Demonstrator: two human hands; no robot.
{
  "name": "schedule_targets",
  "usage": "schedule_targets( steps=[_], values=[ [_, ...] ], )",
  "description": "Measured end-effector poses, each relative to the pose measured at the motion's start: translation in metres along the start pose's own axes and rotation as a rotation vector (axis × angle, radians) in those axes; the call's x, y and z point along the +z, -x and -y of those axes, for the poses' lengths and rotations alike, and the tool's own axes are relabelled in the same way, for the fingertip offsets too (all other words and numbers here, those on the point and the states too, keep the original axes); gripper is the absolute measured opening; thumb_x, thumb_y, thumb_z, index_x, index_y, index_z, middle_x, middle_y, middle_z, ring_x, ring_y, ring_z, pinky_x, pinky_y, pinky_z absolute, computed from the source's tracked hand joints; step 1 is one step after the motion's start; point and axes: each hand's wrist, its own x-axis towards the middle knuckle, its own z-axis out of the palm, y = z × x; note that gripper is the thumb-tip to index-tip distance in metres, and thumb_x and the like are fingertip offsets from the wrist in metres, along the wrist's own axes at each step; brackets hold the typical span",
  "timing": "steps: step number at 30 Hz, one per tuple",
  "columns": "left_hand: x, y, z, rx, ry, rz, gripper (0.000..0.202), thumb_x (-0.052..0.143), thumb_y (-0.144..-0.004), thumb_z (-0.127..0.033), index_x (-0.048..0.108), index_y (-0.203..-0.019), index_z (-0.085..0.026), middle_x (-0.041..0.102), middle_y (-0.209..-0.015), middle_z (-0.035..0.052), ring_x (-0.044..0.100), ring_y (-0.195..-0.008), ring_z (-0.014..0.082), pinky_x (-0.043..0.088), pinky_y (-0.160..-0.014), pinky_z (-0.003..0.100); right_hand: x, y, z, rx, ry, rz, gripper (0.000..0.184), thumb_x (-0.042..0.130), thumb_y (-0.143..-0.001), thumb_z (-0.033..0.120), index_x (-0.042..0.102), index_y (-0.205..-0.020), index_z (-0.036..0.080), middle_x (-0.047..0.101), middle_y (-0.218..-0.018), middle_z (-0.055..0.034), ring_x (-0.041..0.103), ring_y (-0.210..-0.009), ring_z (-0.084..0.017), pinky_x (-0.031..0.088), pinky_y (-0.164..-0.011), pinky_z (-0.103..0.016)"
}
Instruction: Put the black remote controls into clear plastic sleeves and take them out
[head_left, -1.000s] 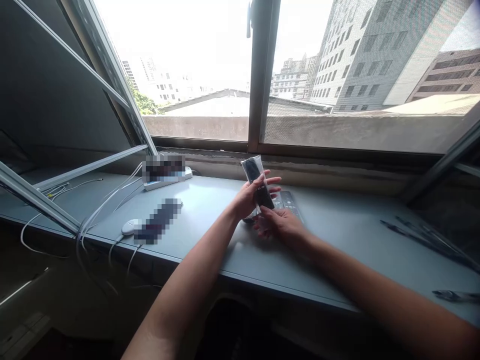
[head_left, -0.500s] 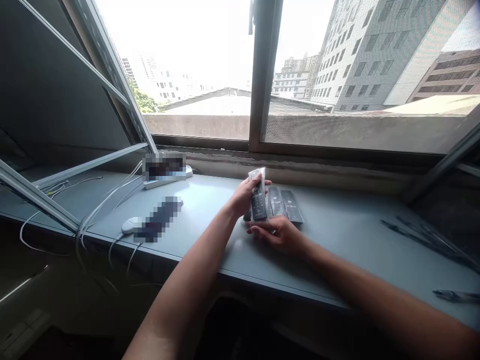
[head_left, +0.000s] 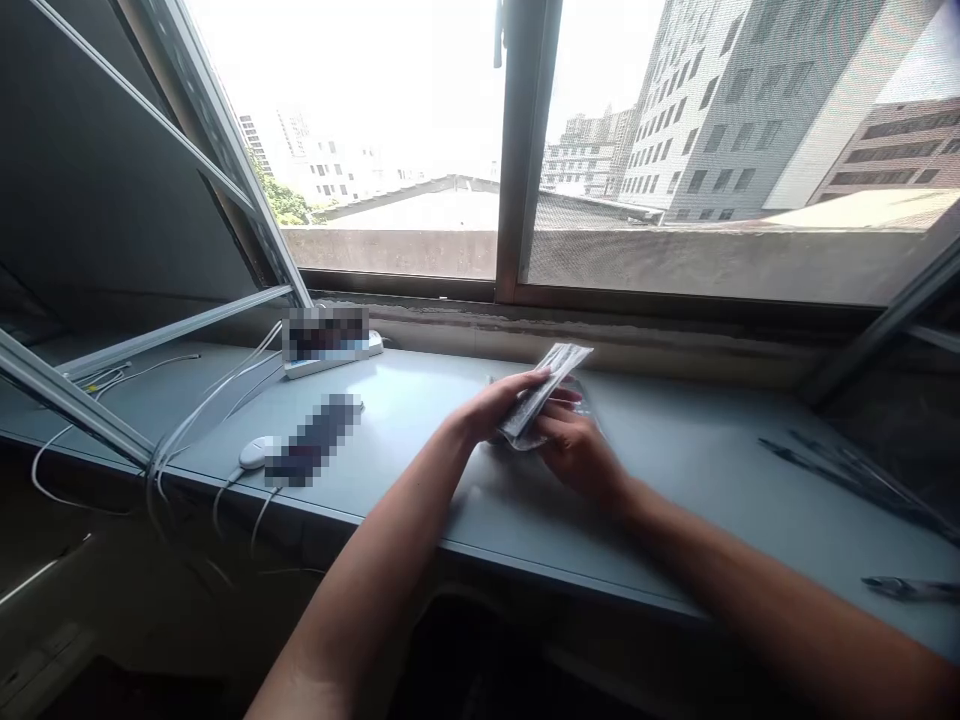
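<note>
A remote control [head_left: 541, 398] in a clear plastic sleeve is held up over the desk, tilted so its top leans to the right. My left hand [head_left: 499, 402] is closed on it from the left, thumb along the upper side. My right hand [head_left: 579, 445] is at its right side, fingers bent against the sleeve's underside and lower edge. Behind the hands, other bagged remotes [head_left: 589, 396] lie on the desk, mostly covered from view.
The grey desk [head_left: 675, 470] runs below a window. On the left are a power strip [head_left: 334, 362], white cables [head_left: 187, 420], a round white charger [head_left: 256, 453] and a blurred-out dark object [head_left: 315, 440]. Dark cable-like strands [head_left: 855, 475] and pliers-like tool [head_left: 904, 588] lie at right.
The remote has been turned from near upright, buttons towards me, to a rightward tilt showing its shiny wrapped side. My right hand has moved up a little along it.
</note>
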Motion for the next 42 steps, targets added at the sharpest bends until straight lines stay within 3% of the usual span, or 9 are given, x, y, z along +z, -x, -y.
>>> schedule_targets(
  steps=[4,10,17,21,25,30,35,39,42],
  values=[
    [-0.003,0.0,-0.002,-0.009,0.018,0.014,0.045,0.065,-0.105,-0.052,0.072,-0.136,-0.02,0.075,-0.138,0.0166,0.077,-0.115,0.03,0.064,-0.089,0.037,-0.003,-0.002,-0.004,0.002,0.073,-0.075,0.023,0.061,-0.103,0.022,0.083,-0.104,0.027,0.078,-0.12,-0.0111,0.07,-0.116,-0.034,0.059,-0.098,-0.05],
    [-0.013,-0.003,0.004,-0.057,0.027,-0.051,0.048,0.079,-0.097,-0.052,0.076,-0.127,-0.015,0.08,-0.101,0.0139,0.075,-0.074,0.0206,0.06,-0.063,0.029,-0.007,-0.002,-0.009,0.03,0.134,-0.159,0.015,0.069,-0.102,0.031,0.084,-0.104,0.026,0.073,-0.123,-0.0127,0.069,-0.117,-0.035,0.061,-0.096,-0.05],
    [-0.015,-0.002,0.002,0.07,0.059,-0.114,0.038,0.081,-0.097,-0.048,0.073,-0.116,-0.016,0.079,-0.1,0.0113,0.078,-0.079,0.0216,0.069,-0.078,0.041,-0.01,-0.007,-0.008,0.093,0.146,-0.301,0.017,0.064,-0.104,0.026,0.08,-0.11,0.025,0.073,-0.118,-0.0123,0.07,-0.111,-0.033,0.061,-0.095,-0.048],
    [-0.024,-0.008,-0.002,0.223,0.068,-0.302,0.03,0.077,-0.101,-0.04,0.073,-0.116,-0.014,0.079,-0.122,0.0184,0.081,-0.093,0.0254,0.069,-0.083,0.039,-0.01,-0.009,-0.01,0.099,0.15,-0.351,0.021,0.062,-0.106,0.028,0.076,-0.121,0.025,0.071,-0.118,-0.0128,0.07,-0.11,-0.032,0.06,-0.096,-0.049],
    [-0.042,-0.012,-0.007,0.372,0.165,-0.547,0.014,0.073,-0.102,-0.022,0.073,-0.109,-0.01,0.078,-0.127,0.0199,0.081,-0.102,0.0236,0.065,-0.1,0.038,-0.007,-0.007,-0.012,0.103,0.123,-0.316,0.022,0.061,-0.107,0.028,0.073,-0.125,0.023,0.07,-0.119,-0.0128,0.07,-0.109,-0.031,0.06,-0.096,-0.048],
    [-0.066,-0.002,-0.013,0.256,0.159,-0.703,0.023,0.071,-0.09,-0.002,0.069,-0.11,-0.012,0.079,-0.108,0.0139,0.08,-0.09,0.0203,0.065,-0.091,0.035,-0.003,-0.005,-0.013,0.125,0.111,-0.28,0.02,0.061,-0.107,0.031,0.074,-0.119,0.023,0.071,-0.116,-0.0125,0.07,-0.1,-0.03,0.06,-0.092,-0.047],
    [-0.076,0.003,-0.012,0.061,-0.071,-0.827,0.04,0.066,-0.077,-0.003,0.067,-0.115,-0.015,0.07,-0.083,0.0058,0.068,-0.065,0.0198,0.061,-0.071,0.036,-0.002,-0.005,-0.013,0.152,0.09,-0.242,0.02,0.06,-0.108,0.033,0.074,-0.118,0.023,0.071,-0.113,-0.0116,0.07,-0.096,-0.028,0.06,-0.086,-0.045],
    [-0.082,0.0,-0.007,0.105,-0.237,-1.026,0.075,0.076,-0.074,-0.015,0.055,-0.145,-0.021,0.074,-0.11,0.0125,0.073,-0.088,0.0286,0.059,-0.084,0.042,-0.001,-0.005,-0.012,0.158,0.088,-0.229,0.019,0.06,-0.108,0.033,0.074,-0.117,0.023,0.071,-0.112,-0.0117,0.07,-0.096,-0.028,0.06,-0.083,-0.044],
    [-0.09,-0.001,-0.004,0.164,-0.41,-1.092,0.07,0.084,-0.077,-0.027,0.057,-0.141,-0.023,0.072,-0.129,0.0162,0.07,-0.119,0.0325,0.052,-0.103,0.042,-0.001,-0.004,-0.012,0.155,0.09,-0.215,0.019,0.061,-0.107,0.033,0.074,-0.117,0.023,0.071,-0.111,-0.0115,0.07,-0.096,-0.028,0.059,-0.082,-0.043]
  ],
)
